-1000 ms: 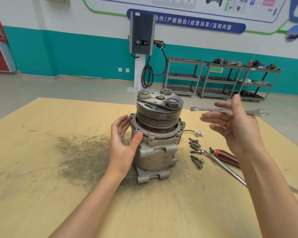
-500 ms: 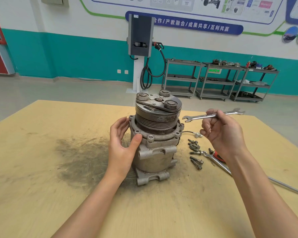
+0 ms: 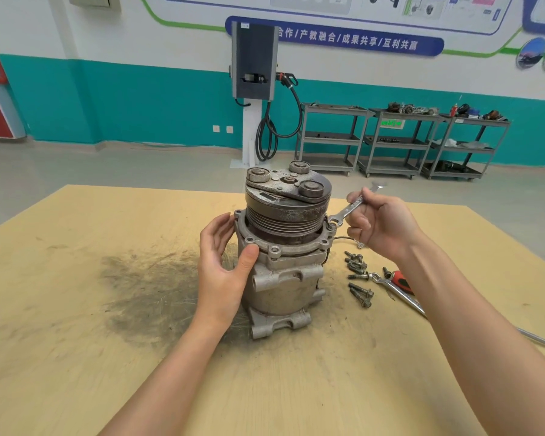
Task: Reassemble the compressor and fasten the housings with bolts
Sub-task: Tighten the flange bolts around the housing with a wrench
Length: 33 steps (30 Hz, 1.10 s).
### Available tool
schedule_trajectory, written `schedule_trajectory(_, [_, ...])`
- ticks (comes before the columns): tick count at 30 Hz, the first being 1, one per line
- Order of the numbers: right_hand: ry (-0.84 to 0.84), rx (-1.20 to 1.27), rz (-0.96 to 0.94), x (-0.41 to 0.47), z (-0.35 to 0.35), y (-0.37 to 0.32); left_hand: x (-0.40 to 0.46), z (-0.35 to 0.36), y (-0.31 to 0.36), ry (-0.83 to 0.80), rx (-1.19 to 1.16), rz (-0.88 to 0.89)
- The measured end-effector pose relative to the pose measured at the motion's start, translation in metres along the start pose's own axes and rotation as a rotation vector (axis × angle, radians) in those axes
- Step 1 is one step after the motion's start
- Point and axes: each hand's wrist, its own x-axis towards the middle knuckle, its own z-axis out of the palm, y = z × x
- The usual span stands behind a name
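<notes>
the right hand [image 3: 379,226] forms the working grip: its fingers are curled round the shank of a flat steel wrench [image 3: 351,206], which runs up and away past the knuckles to a blurred far end. the near end of the wrench sits on a bolt head [image 3: 331,227] at the right edge of the upper flange, just left of this grip. stamped marks show on the shank but are too small to read.

the left hand [image 3: 222,267], well to the left of the wrench grip, holds the compressor [image 3: 285,250]: the thumb presses on the front of the flange and the fingers wrap round its left side.

the compressor stands upright on the worktop [image 3: 76,325] between the two hands. it has a dull grey cast body with mounting lugs at the base, a ring flange with bolt holes, a dark grooved pulley above that, and a worn clutch plate on top with three round pads. a small rectangular label on the pulley face cannot be read.

below the right grip, loose bolts [image 3: 359,278] lie in a small group on the worktop. just right of them lie a red-handled tool [image 3: 403,283] and a long chrome wrench [image 3: 400,295], both partly hidden by the right forearm.

a dark sooty smear marks the worktop left of the compressor.

beyond the worktop, a blue wall banner [image 3: 343,39] reads "合作 / 产教融合 / 成果共享 / 互利共赢". a grey charging unit [image 3: 254,62] with a black cable stands below it, with metal shelf trolleys [image 3: 390,140] to its right.
</notes>
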Motion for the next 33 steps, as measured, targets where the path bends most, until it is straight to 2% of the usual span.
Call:
schedule_trajectory(5, [-0.068,-0.052,0.092,0.010,0.007,0.001,0.000,0.000,-0.001,0.001,-0.003,-0.002])
schedule_trajectory(8, [-0.019,-0.067,0.042,0.007,0.012,0.005,0.000,0.000,-0.001,-0.002,-0.010,0.001])
schedule_trajectory(12, [0.132,-0.025,-0.319,-0.013,0.013,0.027,0.000,0.000,-0.002,-0.005,-0.001,0.003])
schedule_trajectory(15, [0.218,-0.135,-0.621,-0.038,0.009,0.045,0.000,0.000,-0.003,-0.006,-0.006,0.005])
schedule_trajectory(17, [0.216,-0.247,-0.760,-0.051,0.009,0.052,0.001,0.000,-0.003,-0.007,-0.014,0.010])
schedule_trajectory(20, [0.202,-0.464,-0.887,-0.068,0.016,0.058,0.002,0.000,-0.005,-0.014,-0.017,0.014])
schedule_trajectory(24, [0.273,-0.732,-0.932,-0.078,0.034,0.063,0.001,0.000,-0.004,-0.010,-0.031,0.016])
schedule_trajectory(28, [0.467,-1.324,-1.164,-0.078,0.051,0.060,0.001,0.000,-0.004,-0.007,-0.040,0.018])
schedule_trajectory(29, [0.496,-1.405,-1.200,-0.079,0.054,0.057,0.001,0.000,-0.005,-0.007,-0.041,0.018])
schedule_trajectory(31, [0.526,-1.381,-1.225,-0.081,0.057,0.051,0.001,0.000,-0.005,-0.007,-0.041,0.016])
schedule_trajectory(33, [0.510,-1.184,-1.191,-0.081,0.055,0.044,0.001,0.000,-0.004,-0.006,-0.037,0.016])
